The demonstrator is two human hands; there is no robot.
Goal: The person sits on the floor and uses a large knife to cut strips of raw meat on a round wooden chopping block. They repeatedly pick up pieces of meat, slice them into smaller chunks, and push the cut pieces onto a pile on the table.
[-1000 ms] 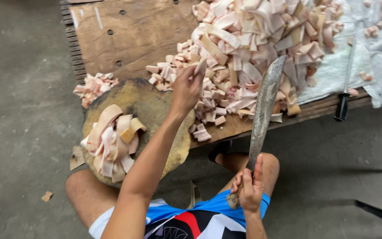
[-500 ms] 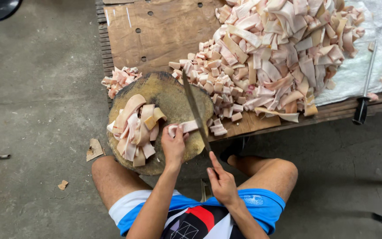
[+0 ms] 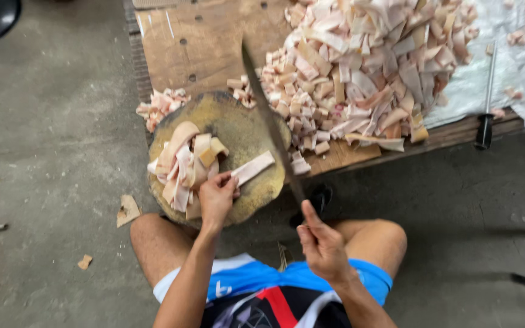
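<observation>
Pinching one end of a pale strip of pork skin (image 3: 252, 168), the left hand (image 3: 216, 197) rests on the round wooden chopping block (image 3: 238, 124), fingers curled narrow around the strip's near end. The strip lies flat on the block, angled up and to the right, its far end close to the blade. The right hand (image 3: 322, 246) is wrapped tight around the handle of a long knife (image 3: 271, 124), which is raised above the block with its tip pointing away from the person (the blade crosses over the block's right edge and the wooden platform behind it). Just left of the held strip sits a loose heap of uncut skin strips (image 3: 183, 164), also on the block.

Behind the block, on the low wooden platform (image 3: 202, 42), a big pile of cut pieces (image 3: 366, 67) spreads to the right, and a smaller cluster of pieces (image 3: 160, 106) lies at the block's upper left. A sharpening steel (image 3: 487, 97) with a black handle lies at the platform's right end, on a pale plastic sheet (image 3: 511, 54). The person sits low on the concrete floor (image 3: 50, 152), bare knees either side of the block.
</observation>
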